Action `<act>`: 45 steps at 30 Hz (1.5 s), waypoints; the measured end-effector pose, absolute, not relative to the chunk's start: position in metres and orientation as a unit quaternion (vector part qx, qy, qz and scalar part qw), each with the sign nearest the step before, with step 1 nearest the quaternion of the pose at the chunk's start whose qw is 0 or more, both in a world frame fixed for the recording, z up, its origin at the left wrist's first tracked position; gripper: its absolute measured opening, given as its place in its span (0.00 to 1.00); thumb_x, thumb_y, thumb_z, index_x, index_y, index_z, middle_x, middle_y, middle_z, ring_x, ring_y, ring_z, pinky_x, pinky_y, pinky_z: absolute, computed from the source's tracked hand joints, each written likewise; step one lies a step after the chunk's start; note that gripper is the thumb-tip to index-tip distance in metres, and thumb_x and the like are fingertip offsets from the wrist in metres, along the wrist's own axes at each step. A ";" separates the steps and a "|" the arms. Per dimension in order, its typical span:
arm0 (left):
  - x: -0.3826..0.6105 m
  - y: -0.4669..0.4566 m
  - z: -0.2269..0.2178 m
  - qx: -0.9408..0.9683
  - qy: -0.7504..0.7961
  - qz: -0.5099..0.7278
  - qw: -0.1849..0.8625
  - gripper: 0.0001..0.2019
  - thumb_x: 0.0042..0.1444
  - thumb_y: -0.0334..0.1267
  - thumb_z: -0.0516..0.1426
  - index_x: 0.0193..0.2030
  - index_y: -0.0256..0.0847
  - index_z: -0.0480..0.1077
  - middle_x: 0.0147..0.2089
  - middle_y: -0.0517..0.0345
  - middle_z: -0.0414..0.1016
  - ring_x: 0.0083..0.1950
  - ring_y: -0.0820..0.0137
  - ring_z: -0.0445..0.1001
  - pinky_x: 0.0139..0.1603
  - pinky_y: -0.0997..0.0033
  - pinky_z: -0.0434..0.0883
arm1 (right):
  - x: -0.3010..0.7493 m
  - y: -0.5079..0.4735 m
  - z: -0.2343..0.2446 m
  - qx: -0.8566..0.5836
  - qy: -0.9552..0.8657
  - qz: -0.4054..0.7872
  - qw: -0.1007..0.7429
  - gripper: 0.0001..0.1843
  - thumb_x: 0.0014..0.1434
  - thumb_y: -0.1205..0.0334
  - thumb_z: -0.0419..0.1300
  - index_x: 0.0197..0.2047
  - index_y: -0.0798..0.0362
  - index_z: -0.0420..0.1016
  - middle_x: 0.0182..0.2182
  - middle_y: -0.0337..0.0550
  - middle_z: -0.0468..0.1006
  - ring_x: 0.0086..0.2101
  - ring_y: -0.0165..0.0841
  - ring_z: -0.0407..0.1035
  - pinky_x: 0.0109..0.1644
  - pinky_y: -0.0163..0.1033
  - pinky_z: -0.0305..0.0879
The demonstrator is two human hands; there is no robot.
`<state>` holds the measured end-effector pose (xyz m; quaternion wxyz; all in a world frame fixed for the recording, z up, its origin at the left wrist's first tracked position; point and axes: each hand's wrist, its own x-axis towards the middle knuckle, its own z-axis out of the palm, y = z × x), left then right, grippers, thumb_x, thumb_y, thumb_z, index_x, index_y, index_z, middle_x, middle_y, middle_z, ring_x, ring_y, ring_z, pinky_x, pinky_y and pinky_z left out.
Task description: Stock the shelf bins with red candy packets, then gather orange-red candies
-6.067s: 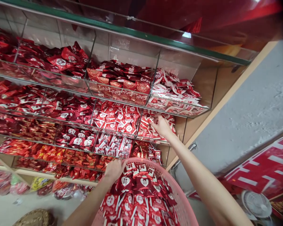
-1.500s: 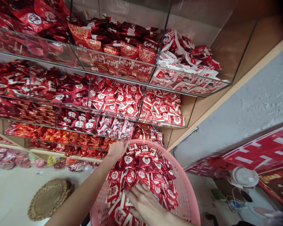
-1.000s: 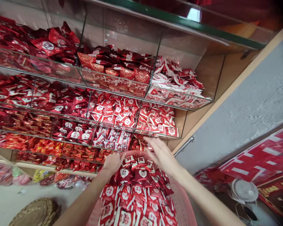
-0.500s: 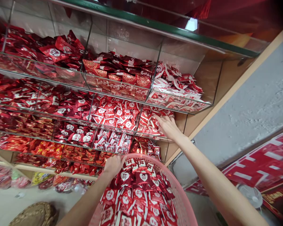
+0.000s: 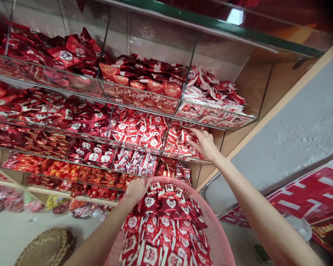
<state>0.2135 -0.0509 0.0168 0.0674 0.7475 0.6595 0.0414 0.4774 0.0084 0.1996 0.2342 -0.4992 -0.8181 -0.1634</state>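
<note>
A pink plastic basket point(image 5: 220, 236) full of small red-and-white candy packets point(image 5: 169, 221) stands low in front of me. My left hand point(image 5: 136, 189) is closed around its far left rim. My right hand point(image 5: 206, 143) reaches into the right end compartment of the second shelf row, over similar red packets point(image 5: 175, 142). Its fingers are spread and bent down toward the packets, with no packet visible in them. Whether the fingertips touch the packets I cannot tell.
Glass dividers and a glass-fronted upper bin point(image 5: 219, 117) jut out just above my right hand. Several rows of red packets fill the shelves leftward. A wooden side panel point(image 5: 255, 129) and grey wall point(image 5: 302, 122) bound the right. A woven stool point(image 5: 44, 247) stands at lower left.
My right hand has drawn its fingers apart and shifted slightly within the compartment. My left hand stays on the basket rim. The view has moved a little.
</note>
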 end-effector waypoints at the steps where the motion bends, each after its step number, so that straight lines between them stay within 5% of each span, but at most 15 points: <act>1: 0.214 -0.051 0.017 0.749 0.658 0.042 0.066 0.29 0.59 0.53 0.34 0.42 0.34 0.67 0.34 0.44 0.74 0.37 0.58 0.74 0.35 0.64 0.68 | 0.477 0.006 0.199 -0.500 -0.812 -0.147 0.264 0.26 0.57 0.56 0.52 0.58 0.49 0.52 0.45 0.45 0.72 0.44 0.42 0.59 0.46 0.48 0.54; 9: 0.215 -0.052 0.018 0.750 0.658 0.035 0.058 0.30 0.59 0.54 0.33 0.43 0.32 0.67 0.35 0.43 0.73 0.39 0.58 0.73 0.36 0.64 0.67 | 0.446 -0.060 0.190 -0.442 -0.822 -0.086 0.348 0.27 0.58 0.55 0.52 0.59 0.49 0.52 0.46 0.46 0.70 0.47 0.40 0.59 0.51 0.47 0.54; 20: 0.215 -0.049 0.012 0.758 0.650 0.041 0.033 0.30 0.59 0.54 0.33 0.41 0.34 0.67 0.33 0.45 0.73 0.36 0.57 0.74 0.33 0.63 0.68 | 0.412 -0.181 0.098 -0.418 -0.895 0.138 0.071 0.20 0.58 0.60 0.51 0.54 0.48 0.60 0.40 0.44 0.70 0.43 0.37 0.60 0.46 0.45 0.57; 25: 0.214 -0.049 0.011 0.756 0.652 0.035 0.040 0.31 0.58 0.55 0.33 0.41 0.34 0.67 0.32 0.46 0.73 0.35 0.57 0.74 0.33 0.63 0.68 | 0.413 -0.205 0.064 -0.425 -0.892 0.153 -0.016 0.11 0.54 0.61 0.56 0.42 0.52 0.68 0.37 0.43 0.70 0.41 0.37 0.60 0.46 0.44 0.57; 31: 0.215 -0.050 0.012 0.753 0.656 0.036 0.038 0.32 0.58 0.55 0.32 0.42 0.34 0.67 0.33 0.44 0.73 0.37 0.57 0.73 0.34 0.63 0.67 | 0.412 -0.215 0.042 -0.434 -0.887 0.147 -0.059 0.11 0.54 0.60 0.55 0.41 0.53 0.68 0.38 0.44 0.70 0.45 0.39 0.60 0.51 0.46 0.54; 36: 0.216 -0.051 0.015 0.753 0.656 0.028 0.042 0.32 0.59 0.55 0.32 0.44 0.33 0.66 0.34 0.44 0.73 0.38 0.57 0.73 0.35 0.63 0.67 | 0.414 -0.204 0.056 -0.443 -0.886 0.133 -0.016 0.15 0.54 0.54 0.56 0.43 0.52 0.68 0.40 0.45 0.71 0.46 0.40 0.59 0.51 0.47 0.54; 45: 0.215 -0.052 0.018 0.748 0.660 0.038 0.055 0.31 0.59 0.55 0.33 0.41 0.33 0.68 0.32 0.44 0.74 0.36 0.57 0.74 0.33 0.64 0.68 | 0.442 -0.112 0.163 -0.465 -0.867 -0.076 0.160 0.14 0.61 0.59 0.46 0.46 0.51 0.67 0.37 0.46 0.72 0.39 0.38 0.62 0.42 0.45 0.57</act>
